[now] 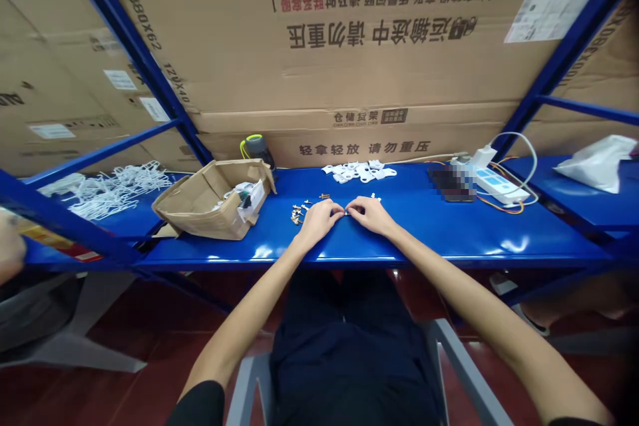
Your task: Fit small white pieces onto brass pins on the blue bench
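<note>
My left hand and my right hand meet low over the blue tabletop, fingertips of both pinched together. Between them sits a tiny pale piece, too small to name. Beside my left hand lies a loose cluster of small brass-and-white parts. A few brass-coloured pieces rest just behind that hand. Behind my right hand are small white bits. Farther back, against the cardboard, several flat white plastic pieces with ring-like ends lie in a heap.
An open cardboard box with mixed items stands at left, a dark cylinder with a yellow-green strap behind it. To the right are a blurred-out dark device and a white power strip with cables. Blue frame posts flank the table.
</note>
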`<state>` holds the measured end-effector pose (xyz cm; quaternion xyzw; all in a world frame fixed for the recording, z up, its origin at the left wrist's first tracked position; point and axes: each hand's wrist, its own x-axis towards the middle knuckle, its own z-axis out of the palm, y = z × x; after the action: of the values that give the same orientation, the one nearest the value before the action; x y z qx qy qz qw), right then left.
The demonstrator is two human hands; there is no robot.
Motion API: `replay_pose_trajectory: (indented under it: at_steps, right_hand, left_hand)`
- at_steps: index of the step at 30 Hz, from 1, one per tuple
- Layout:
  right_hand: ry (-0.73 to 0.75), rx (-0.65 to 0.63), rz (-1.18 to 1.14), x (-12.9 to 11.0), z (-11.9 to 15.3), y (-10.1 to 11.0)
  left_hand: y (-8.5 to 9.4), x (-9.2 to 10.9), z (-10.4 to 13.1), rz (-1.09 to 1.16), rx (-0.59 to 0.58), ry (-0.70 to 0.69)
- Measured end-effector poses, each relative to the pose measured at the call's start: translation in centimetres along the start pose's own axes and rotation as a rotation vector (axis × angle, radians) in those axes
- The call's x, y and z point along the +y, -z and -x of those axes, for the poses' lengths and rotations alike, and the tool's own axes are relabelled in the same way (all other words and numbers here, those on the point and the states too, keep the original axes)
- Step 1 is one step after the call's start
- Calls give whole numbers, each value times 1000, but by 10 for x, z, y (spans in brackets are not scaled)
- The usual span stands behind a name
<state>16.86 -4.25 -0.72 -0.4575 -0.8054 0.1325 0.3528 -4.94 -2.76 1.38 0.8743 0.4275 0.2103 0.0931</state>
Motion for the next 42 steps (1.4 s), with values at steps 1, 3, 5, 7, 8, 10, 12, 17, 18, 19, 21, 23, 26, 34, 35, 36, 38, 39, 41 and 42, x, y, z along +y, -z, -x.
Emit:
replay_pose_trajectory:
  at_steps: [1,3,5,7,8,10,12,17,18,19,21,23,26,34,35,36,38,39,41,42]
  right_hand:
    - [5,-3,-9,0,1,0]
    - [11,-9,-16,1,2,1]
    - [11,-15,-13,3,1,1]
    - [9,-21,-3,5,0,1]
    - [8,-24,3,5,0,1]
    - [8,-26,17,6,-1,2]
    - [10,-27,33,6,-1,3]
    - [20,-34,69,5,-1,4]
    - [21,-36,78,5,-1,4]
    - [21,-37,88,6,0,5]
    - [20,-35,112,9,1,8]
    - [9,-25,140,13,2,12]
    - [-37,17,196,23,5,20]
    - [-234,245,421,32,11,26]
    - [-240,273,457,31,11,25]
    - [-241,300,487,29,12,25]
    - [-229,348,518,28,12,23]
    - [-218,363,515,28,12,22]
    - [-200,372,501,28,11,20]
    - [-196,367,495,28,11,20]
  left_hand:
    - [0,0,0,6,3,-3]
    - [0,1,0,12,-2,-13]
    - [3,1,-3,12,-16,-25]
    - [6,1,-6,6,-33,-37]
    - [8,1,-7,3,-38,-41]
    - [12,1,-10,-11,-51,-46]
    - [15,2,-11,-33,-66,-36]
    - [18,7,-14,-65,-75,10]
    - [18,8,-14,-66,-76,11]
    - [18,8,-15,-67,-80,9]
    - [21,6,-16,-68,-91,1]
    - [26,0,-16,-79,-96,3]
    - [37,-11,-12,-121,-83,22]
    - [46,-30,-7,-341,-22,63]
    - [44,-30,-7,-345,-11,70]
    - [43,-29,-8,-349,0,76]
    - [44,-27,-8,-351,20,83]
    - [46,-27,-7,-348,31,85]
    - [54,-27,-2,-326,67,87]
    - [59,-28,2,-311,85,89]
